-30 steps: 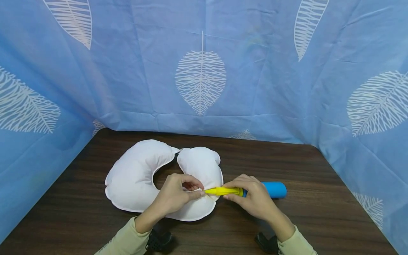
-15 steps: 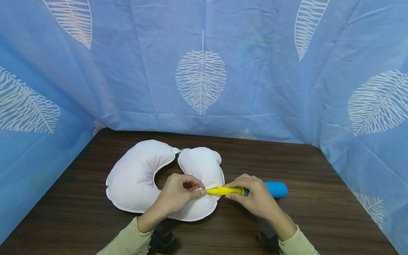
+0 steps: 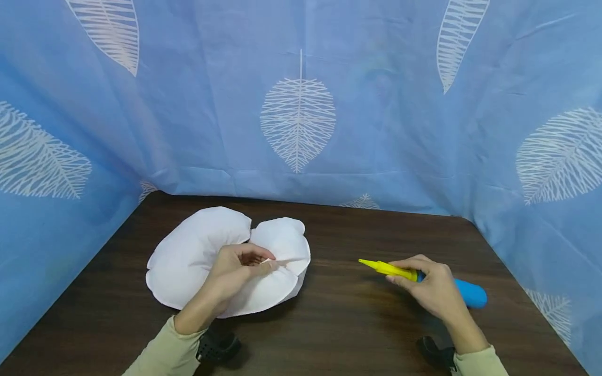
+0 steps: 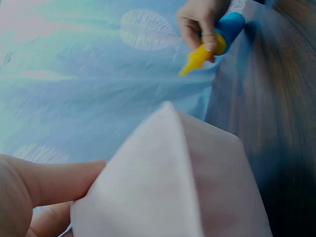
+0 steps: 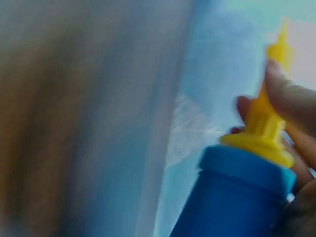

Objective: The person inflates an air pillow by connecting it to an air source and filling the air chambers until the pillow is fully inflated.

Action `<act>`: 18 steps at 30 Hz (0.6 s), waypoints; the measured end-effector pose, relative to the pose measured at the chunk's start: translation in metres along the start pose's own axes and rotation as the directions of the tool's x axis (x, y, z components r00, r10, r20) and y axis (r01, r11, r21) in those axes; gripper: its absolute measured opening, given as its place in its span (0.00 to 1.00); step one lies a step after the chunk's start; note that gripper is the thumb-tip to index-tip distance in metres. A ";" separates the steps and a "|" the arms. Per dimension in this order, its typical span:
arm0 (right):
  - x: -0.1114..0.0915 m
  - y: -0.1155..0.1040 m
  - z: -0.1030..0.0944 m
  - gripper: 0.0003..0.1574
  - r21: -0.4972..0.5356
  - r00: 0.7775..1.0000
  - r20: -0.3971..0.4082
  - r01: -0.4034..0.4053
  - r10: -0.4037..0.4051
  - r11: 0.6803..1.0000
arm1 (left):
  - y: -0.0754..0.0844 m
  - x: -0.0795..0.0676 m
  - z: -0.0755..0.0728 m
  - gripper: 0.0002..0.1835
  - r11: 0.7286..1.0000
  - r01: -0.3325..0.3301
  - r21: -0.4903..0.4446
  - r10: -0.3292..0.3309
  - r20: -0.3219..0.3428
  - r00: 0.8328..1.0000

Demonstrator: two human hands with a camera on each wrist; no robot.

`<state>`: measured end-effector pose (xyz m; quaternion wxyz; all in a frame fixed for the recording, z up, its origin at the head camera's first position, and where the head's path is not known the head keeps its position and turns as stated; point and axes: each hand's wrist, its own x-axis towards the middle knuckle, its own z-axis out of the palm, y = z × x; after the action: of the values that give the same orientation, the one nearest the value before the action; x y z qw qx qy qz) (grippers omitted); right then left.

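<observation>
A white inflatable neck pillow (image 3: 188, 256), puffed up and U-shaped, lies on the left half of the table. My left hand (image 3: 235, 274) pinches it between thumb and fingers near its right lobe; the pinched spot is mostly hidden by the fingers. To the right, my right hand (image 3: 430, 284) grips a hand air pump (image 3: 472, 293) with a blue barrel and a yellow tapered nozzle (image 3: 383, 267). The nozzle points left, apart from the pillow. In the right wrist view, fingers wrap the yellow part just beyond the blue barrel (image 5: 232, 192).
The dark wooden table (image 3: 338, 324) has blue leaf-print cloth (image 3: 376, 104) hanging behind it and along both sides. A black wrist strap piece (image 3: 218, 344) sits below the left wrist, another (image 3: 435, 352) below the right.
My right hand has drawn the pump away to the right, so its nozzle has left the pillow. My left hand has shifted left with the pillow, whose near right edge is now lifted.
</observation>
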<state>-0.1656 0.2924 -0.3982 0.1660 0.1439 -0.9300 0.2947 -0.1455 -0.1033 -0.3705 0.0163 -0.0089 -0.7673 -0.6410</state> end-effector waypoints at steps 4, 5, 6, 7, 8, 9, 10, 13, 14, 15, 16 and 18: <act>-0.005 0.013 -0.011 0.19 -0.067 0.991 0.107 -0.079 0.086 0.995 | -0.004 0.001 0.007 0.07 0.997 -0.045 0.068 0.037 0.123 0.992; -0.004 0.016 -0.011 0.19 -0.093 0.987 0.127 -0.086 0.098 0.992 | -0.005 0.000 0.008 0.07 0.996 -0.047 0.071 0.037 0.135 0.990; -0.004 0.019 -0.011 0.20 -0.120 0.983 0.145 -0.092 0.109 0.988 | -0.006 0.000 0.010 0.07 0.996 -0.046 0.073 0.035 0.141 0.989; -0.004 0.022 -0.011 0.20 -0.148 0.980 0.156 -0.098 0.121 0.984 | -0.006 -0.001 0.011 0.07 0.997 -0.041 0.071 0.030 0.142 0.989; -0.004 0.024 -0.012 0.20 -0.173 0.977 0.162 -0.107 0.135 0.979 | -0.007 -0.002 0.012 0.07 0.997 -0.035 0.069 0.025 0.139 0.990; -0.004 0.027 -0.013 0.20 -0.198 0.976 0.162 -0.113 0.146 0.974 | -0.008 -0.002 0.012 0.07 0.997 -0.031 0.066 0.022 0.134 0.991; -0.004 0.030 -0.014 0.20 -0.213 0.976 0.155 -0.121 0.155 0.969 | -0.008 -0.003 0.013 0.07 0.997 -0.031 0.064 0.022 0.129 0.991; -0.005 0.037 -0.019 0.22 -0.237 0.973 0.142 -0.145 0.182 0.961 | -0.008 -0.004 0.013 0.07 0.998 -0.036 0.059 0.029 0.125 0.992; -0.005 0.040 -0.020 0.22 -0.246 0.972 0.138 -0.153 0.190 0.957 | -0.008 -0.004 0.014 0.07 0.998 -0.039 0.058 0.032 0.128 0.991; -0.006 0.042 -0.021 0.22 -0.252 0.971 0.134 -0.161 0.200 0.954 | -0.008 -0.004 0.014 0.07 0.998 -0.040 0.057 0.032 0.131 0.991; -0.007 0.045 -0.022 0.23 -0.256 0.969 0.130 -0.171 0.209 0.951 | -0.008 -0.004 0.014 0.07 0.998 -0.038 0.056 0.030 0.135 0.990; -0.008 0.048 -0.025 0.23 -0.270 0.966 0.120 -0.191 0.230 0.944 | -0.008 -0.004 0.015 0.07 0.998 -0.033 0.054 0.025 0.142 0.990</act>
<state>-0.1703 0.3468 -0.4064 0.0806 0.0426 -0.9801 0.1764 -0.1421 -0.0898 -0.3815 -0.0283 -0.0648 -0.7839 -0.6168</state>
